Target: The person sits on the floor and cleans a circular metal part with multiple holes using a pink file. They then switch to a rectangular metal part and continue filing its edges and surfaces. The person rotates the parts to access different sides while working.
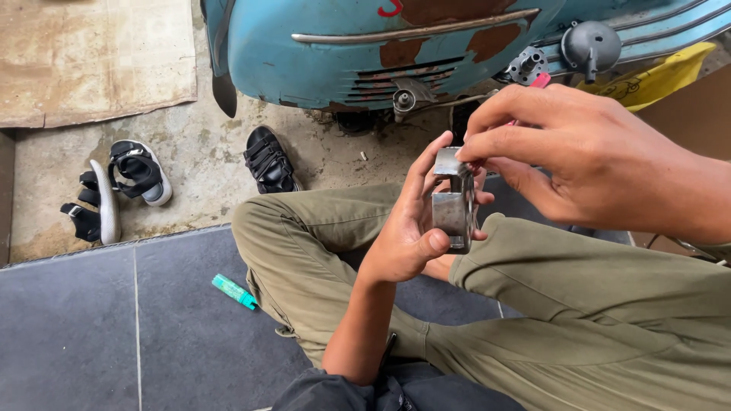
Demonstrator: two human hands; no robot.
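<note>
Left hand (407, 228) upright, fingers clamped around a metal part (452, 202); right hand (579, 152) pinching its top edge.

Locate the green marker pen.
The green marker pen lies on the dark floor tiles, lower left in the head view, just beside the person's bent knee.

Dark grey floor tiles (91, 335) fill the lower left of the frame, with a green marker (234, 292) lying on them. Above is a bare concrete floor (198, 152) carrying sandals (114, 190) at left, one black sandal (269, 160) at centre, and a cardboard sheet (91, 57) at upper left.
</note>
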